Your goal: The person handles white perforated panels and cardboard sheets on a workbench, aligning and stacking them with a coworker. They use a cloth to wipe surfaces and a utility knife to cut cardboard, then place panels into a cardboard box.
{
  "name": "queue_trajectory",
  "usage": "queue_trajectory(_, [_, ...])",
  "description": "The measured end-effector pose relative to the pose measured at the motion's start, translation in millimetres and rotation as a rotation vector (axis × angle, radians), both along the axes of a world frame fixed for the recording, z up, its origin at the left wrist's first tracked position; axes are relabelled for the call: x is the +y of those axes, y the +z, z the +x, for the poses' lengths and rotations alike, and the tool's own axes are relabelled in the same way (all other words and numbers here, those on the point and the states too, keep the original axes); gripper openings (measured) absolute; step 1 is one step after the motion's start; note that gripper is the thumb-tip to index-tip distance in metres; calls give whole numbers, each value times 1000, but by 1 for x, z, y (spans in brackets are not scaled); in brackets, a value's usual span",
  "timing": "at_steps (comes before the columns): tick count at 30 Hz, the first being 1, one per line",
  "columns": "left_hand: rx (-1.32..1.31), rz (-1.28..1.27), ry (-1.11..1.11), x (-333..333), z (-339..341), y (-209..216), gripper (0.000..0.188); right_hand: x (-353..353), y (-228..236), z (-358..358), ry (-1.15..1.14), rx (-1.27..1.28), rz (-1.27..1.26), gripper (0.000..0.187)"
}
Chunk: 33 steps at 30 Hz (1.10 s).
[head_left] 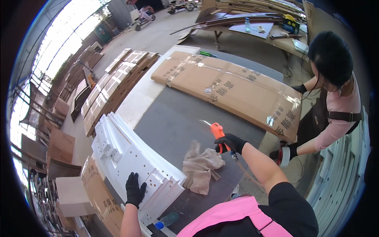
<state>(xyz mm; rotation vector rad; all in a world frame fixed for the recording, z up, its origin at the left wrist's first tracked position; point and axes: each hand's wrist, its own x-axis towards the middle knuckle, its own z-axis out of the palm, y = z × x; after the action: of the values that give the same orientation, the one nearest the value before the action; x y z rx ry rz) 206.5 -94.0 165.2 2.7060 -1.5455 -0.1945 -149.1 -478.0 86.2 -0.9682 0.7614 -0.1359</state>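
My right hand (230,143), in a black glove, is wrapped round an orange air blow gun (217,130) with a thin metal nozzle pointing left. A hose (248,173) trails from the gun's lower end. My left hand (135,189), also gloved, lies with fingers spread on a stack of white panels (130,158) with holes along them. Between my hands a crumpled beige cloth (201,168) rests on the dark grey tabletop (173,118). A clear bottle with a blue cap (160,225) lies near the panels' close end.
Across the table's far side lies a long taped cardboard carton (229,89). At right a co-worker (335,94) in black gloves stands at its end, holding a tape dispenser (283,154). Stacked cartons (114,83) stand left, and white lengths (339,173) at far right.
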Motion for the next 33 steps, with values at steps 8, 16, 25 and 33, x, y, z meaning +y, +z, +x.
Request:
queue_trajectory(8, [118,-471,-422,-173,-56,32,57,-21,-79,-65,-70,105,111,28])
queue_trajectory(16, [782,-385,-190,-443,-45,-61,48,-55,-111,-71,-205,286,-220,22])
queue_trajectory(25, [513,-275,54,-608,-69,-160,40,-61,-97,-64,-237,364,-84,27])
queue_trajectory(33, [772,-540,-51,-606,-61,-191,14,-64,-98,-64,-232,357,0,28])
